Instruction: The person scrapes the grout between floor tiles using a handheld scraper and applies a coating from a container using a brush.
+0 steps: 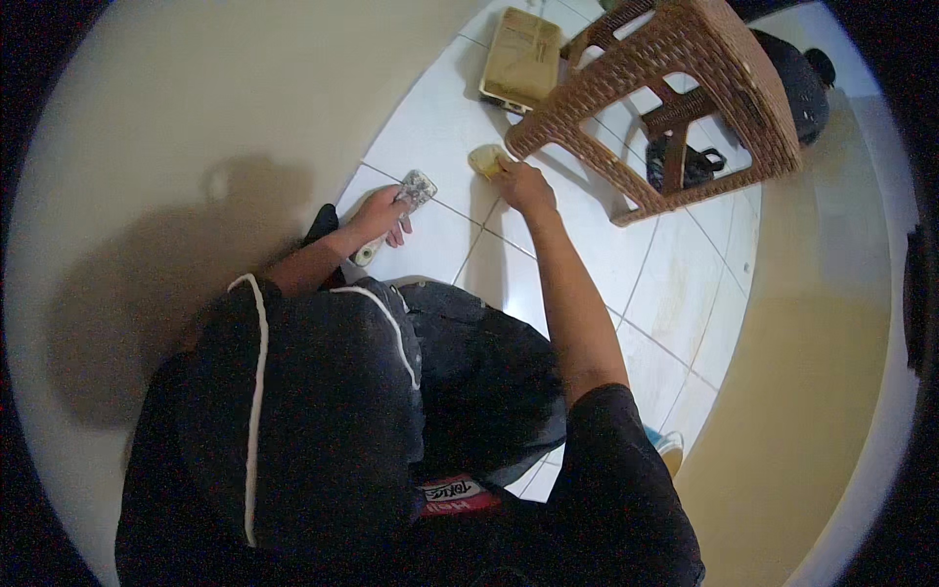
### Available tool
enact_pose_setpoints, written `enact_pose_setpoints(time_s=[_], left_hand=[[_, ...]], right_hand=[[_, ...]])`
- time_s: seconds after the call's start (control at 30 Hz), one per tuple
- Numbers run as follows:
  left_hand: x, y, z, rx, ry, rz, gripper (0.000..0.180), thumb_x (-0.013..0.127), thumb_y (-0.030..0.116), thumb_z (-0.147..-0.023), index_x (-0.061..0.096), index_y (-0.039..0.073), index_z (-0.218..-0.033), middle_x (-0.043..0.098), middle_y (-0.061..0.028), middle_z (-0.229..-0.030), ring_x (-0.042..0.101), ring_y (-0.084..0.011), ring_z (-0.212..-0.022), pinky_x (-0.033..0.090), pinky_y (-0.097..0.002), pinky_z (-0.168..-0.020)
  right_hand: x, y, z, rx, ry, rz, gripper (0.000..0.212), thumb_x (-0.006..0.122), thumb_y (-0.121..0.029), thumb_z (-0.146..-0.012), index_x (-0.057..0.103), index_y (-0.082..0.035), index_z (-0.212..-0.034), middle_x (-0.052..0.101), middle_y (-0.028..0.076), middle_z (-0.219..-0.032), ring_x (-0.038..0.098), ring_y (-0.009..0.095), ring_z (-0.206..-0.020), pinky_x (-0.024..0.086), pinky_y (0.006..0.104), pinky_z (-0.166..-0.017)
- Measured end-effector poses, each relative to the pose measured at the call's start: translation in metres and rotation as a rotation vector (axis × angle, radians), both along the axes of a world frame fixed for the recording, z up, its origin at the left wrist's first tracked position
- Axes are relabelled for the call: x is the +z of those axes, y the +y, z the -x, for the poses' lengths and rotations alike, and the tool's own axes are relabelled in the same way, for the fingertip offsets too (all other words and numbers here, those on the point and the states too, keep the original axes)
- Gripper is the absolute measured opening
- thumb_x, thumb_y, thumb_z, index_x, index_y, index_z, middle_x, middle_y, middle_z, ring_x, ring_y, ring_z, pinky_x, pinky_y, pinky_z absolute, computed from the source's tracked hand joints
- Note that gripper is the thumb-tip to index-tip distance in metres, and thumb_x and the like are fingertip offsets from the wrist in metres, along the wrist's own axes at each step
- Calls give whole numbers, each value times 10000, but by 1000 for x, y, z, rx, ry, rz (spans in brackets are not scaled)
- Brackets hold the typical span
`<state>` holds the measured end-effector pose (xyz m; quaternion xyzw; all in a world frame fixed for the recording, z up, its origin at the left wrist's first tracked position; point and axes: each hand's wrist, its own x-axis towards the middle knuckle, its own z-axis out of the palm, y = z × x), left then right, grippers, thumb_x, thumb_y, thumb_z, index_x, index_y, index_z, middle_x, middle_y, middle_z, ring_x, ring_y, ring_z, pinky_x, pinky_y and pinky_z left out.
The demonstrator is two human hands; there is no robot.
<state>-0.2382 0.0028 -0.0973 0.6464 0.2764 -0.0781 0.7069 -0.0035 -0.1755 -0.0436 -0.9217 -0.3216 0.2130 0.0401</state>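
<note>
On the white tiles near the left wall, my left hand [376, 217] is closed around a tool spattered grey and white. The tool's broad, speckled end [420, 186] sticks out past my fingers, and a pale handle end with a hole [366, 255] shows below the hand. Whether it is a brush or a scraper cannot be made out. Farther to the right, my right hand [526, 188] grips a yellowish, sponge-like pad [484, 158], which is low over the floor or touching it. My fingertips hide part of the pad's edge.
A beige-stained paint tray [523, 59] lies on the floor ahead. Right of it is a brown woven-pattern plastic stool [626, 117], with a black plastic bag [678, 162] seen through its legs. Walls rise on both sides. A small bucket [670, 453] stands by my right arm.
</note>
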Motion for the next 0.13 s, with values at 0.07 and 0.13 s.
enact_pose_setpoints(time_s=[0.07, 0.13], left_hand=[[-1, 2, 6, -22, -21, -11, 302, 441, 286, -1002, 448, 5, -1113, 629, -157, -726, 615, -236, -454, 518, -341, -387], [-1, -2, 8, -18, -26, 21, 314, 462, 297, -996, 458, 18, -1141, 630, -158, -735, 624, -228, -467, 522, -332, -392]], right_hand=[[-17, 4, -7, 31, 81, 46, 522, 516, -447, -895, 497, -255, -1380, 633, 205, -1171, 639, 346, -1037, 492, 436, -929], [-28, -6, -6, 398, 76, 104, 536, 525, -487, -893, 506, -209, -1350, 578, 210, -1256, 587, 304, -1139, 446, 404, -999]])
